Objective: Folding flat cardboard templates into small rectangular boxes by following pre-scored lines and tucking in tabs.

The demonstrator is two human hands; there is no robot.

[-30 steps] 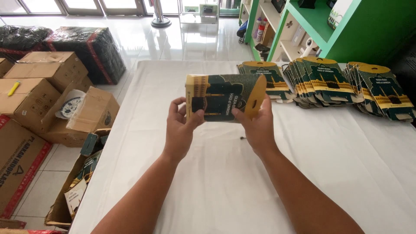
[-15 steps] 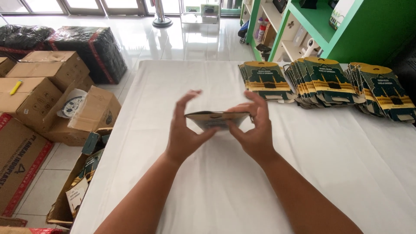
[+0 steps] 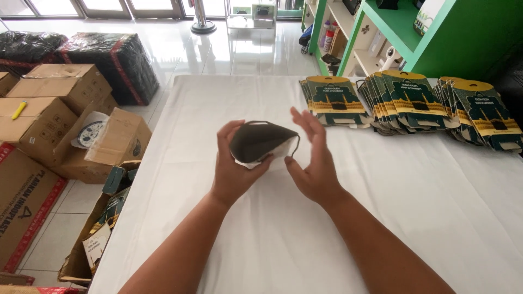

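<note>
My left hand (image 3: 234, 166) grips a dark green and yellow cardboard package (image 3: 262, 141), bowed into a curved pouch shape, above the white table (image 3: 261, 234). Its dark curved flap faces up, with a white inner side showing below. My right hand (image 3: 313, 158) is beside the package's right end, fingers spread, the thumb close to or touching its edge. Both forearms reach in from the bottom of the view.
Three fanned stacks of flat green and yellow packages (image 3: 403, 100) lie along the table's far right. Left of the table stand brown cardboard boxes (image 3: 52, 117) and an open box of packages (image 3: 103, 223) on the floor. Green shelves (image 3: 392, 32) rise behind.
The package went from upright with its printed face toward me, to flat and edge-on, to bowed with a curved flap on top. My right hand has opened off it.
</note>
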